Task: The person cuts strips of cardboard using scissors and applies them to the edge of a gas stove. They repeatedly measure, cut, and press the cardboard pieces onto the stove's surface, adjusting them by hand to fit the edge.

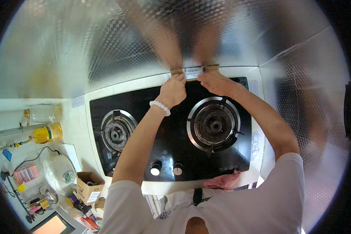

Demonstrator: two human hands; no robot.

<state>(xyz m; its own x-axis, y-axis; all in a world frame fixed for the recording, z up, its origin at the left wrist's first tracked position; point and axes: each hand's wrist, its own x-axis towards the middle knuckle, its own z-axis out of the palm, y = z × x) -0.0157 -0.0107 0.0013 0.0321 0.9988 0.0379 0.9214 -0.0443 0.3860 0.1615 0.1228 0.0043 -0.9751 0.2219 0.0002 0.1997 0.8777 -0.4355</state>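
Note:
A narrow brown cardboard piece with a white printed label [193,72] stands at the back edge of the black glass gas hob [166,128], against the foil-covered wall. My left hand [173,90], with a white bead bracelet [160,106] at its wrist, has its fingers curled on the left part of the cardboard. The fingers of my right hand [216,82] lie on its right part, beyond the right burner [213,124]. My hands hide much of the cardboard's lower edge. The left burner [116,133] sits partly behind my left forearm.
Foil sheeting [111,55] rises behind the hob and on the right. Two knobs [156,169] and a pink cloth [222,180] are at the front. To the left are an oil bottle [48,133], a white rice cooker [60,172] and an open cardboard box [89,187].

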